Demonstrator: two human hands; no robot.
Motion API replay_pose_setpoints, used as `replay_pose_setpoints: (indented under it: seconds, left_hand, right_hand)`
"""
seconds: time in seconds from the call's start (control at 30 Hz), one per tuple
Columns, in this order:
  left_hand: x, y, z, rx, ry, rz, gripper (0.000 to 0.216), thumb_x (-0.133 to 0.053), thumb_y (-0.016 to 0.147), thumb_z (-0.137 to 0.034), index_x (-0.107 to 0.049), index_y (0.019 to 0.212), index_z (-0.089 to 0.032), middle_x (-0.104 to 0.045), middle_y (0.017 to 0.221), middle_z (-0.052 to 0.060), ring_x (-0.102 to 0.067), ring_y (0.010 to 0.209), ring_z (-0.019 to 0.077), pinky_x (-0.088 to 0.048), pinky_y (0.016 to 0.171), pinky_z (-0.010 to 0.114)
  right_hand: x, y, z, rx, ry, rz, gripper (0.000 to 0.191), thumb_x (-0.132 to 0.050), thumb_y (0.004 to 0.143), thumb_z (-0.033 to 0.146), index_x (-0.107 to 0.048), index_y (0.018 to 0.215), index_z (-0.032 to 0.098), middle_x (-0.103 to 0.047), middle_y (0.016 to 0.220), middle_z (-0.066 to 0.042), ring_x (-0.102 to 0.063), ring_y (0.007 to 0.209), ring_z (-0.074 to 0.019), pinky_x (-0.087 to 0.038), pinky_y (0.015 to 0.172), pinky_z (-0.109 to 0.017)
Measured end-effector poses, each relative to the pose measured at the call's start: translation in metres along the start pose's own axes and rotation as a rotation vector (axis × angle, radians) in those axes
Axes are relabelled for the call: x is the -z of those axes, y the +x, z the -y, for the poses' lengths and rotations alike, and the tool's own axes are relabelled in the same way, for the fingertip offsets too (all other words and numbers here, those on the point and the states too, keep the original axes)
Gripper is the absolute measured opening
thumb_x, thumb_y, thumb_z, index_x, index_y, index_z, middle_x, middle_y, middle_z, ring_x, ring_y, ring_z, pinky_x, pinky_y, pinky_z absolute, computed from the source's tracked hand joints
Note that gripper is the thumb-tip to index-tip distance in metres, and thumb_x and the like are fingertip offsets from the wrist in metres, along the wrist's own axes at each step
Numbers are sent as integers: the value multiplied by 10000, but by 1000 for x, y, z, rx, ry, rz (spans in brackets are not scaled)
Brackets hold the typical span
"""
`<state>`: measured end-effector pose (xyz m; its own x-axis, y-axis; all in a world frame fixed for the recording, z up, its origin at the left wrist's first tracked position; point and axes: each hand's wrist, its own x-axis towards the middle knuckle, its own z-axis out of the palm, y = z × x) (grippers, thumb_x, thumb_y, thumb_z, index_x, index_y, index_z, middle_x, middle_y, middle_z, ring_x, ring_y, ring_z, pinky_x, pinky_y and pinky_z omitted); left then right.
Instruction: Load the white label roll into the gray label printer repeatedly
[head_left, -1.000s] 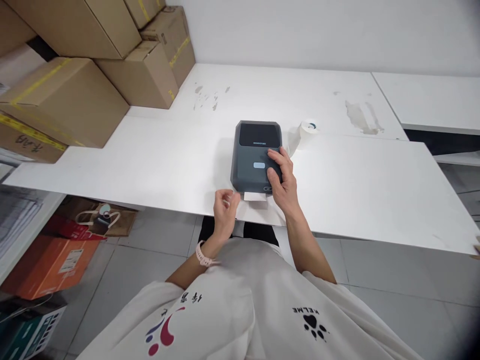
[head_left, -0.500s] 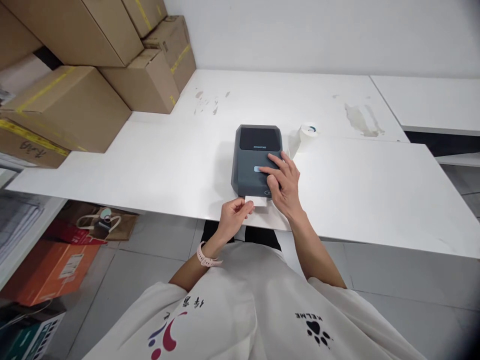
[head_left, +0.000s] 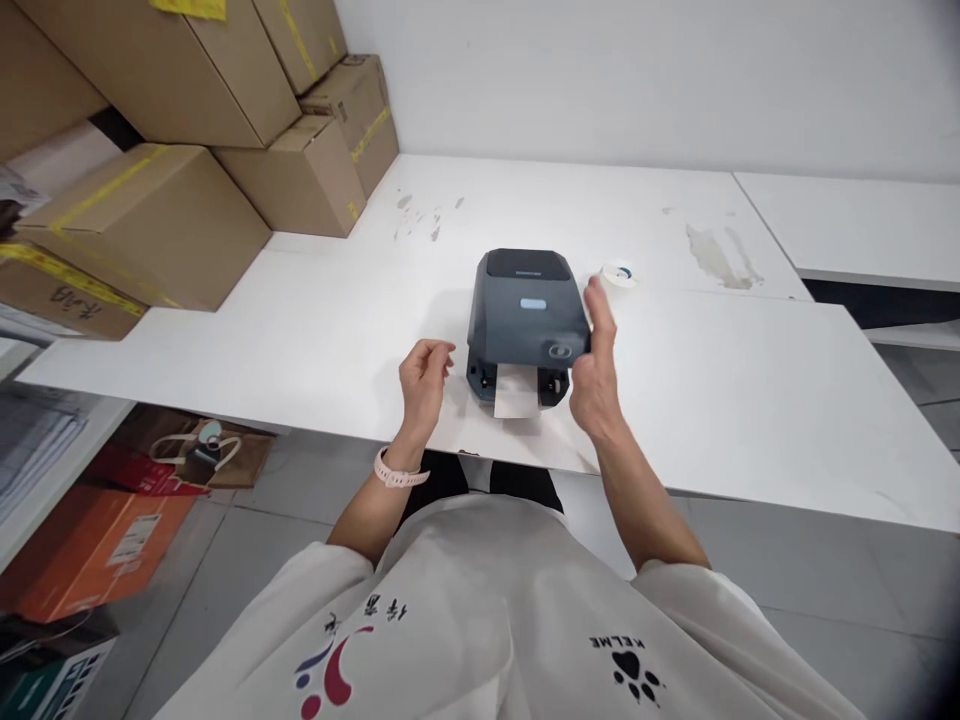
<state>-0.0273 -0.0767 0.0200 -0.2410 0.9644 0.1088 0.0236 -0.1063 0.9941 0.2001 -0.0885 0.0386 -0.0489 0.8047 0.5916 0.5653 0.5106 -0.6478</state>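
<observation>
A dark grey label printer [head_left: 531,325] stands near the table's front edge, its lid tilted up at the front. White label paper [head_left: 517,392] sticks out of the front gap, with the dark inside showing on both sides of it. My right hand [head_left: 597,370] is at the right edge of the lid, fingers stretched out and pointing away from me, seemingly touching it. To the left of the printer, apart from it, my left hand [head_left: 425,385] has its fingers curled in with nothing seen in them. Behind my right hand sits a white paper roll [head_left: 618,277].
Cardboard boxes [head_left: 150,230] are stacked at the table's left back. The white table [head_left: 735,400] bears worn marks and meets a wall behind. An orange box [head_left: 97,550] and a paper bag [head_left: 240,462] are down on the left.
The printer's lid has lifted at the front. My left hand has let go of the label paper and moved left. My right hand has shifted from the lid's top to its right edge.
</observation>
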Motion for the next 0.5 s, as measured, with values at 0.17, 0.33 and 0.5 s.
replay_pose_setpoints:
  seconds: [0.17,0.33,0.5]
  left_hand:
    - [-21,35,5,77,207,186,522,-690,841,-372,-594,1337,-243,-610,1466,126,-600,1308,270,-529,997,384]
    - [-42,58,5,122,399,304,809,-697,817,-411,-398,1549,-244,-461,1633,155,-478,1470,363,-454,1125,486]
    - [-51,62,-4,113,514,340,813,-651,777,-288,-408,1550,-215,-611,1500,137,-631,1287,346,-505,1032,461]
  right_hand:
    - [12,91,1,-28,225,-101,728,-185,990,772,-175,1633,432,-235,1747,53,-183,1638,-252,-168,1342,-521]
    - [20,166,-3,-38,211,-63,786,-159,924,859,-218,1613,486,-221,1733,155,-236,1619,-219,-259,1331,-434]
    - [19,211,-14,-120,218,-15,877,-203,891,908,-230,1617,416,-235,1731,139,-243,1597,-146,-234,1330,-341]
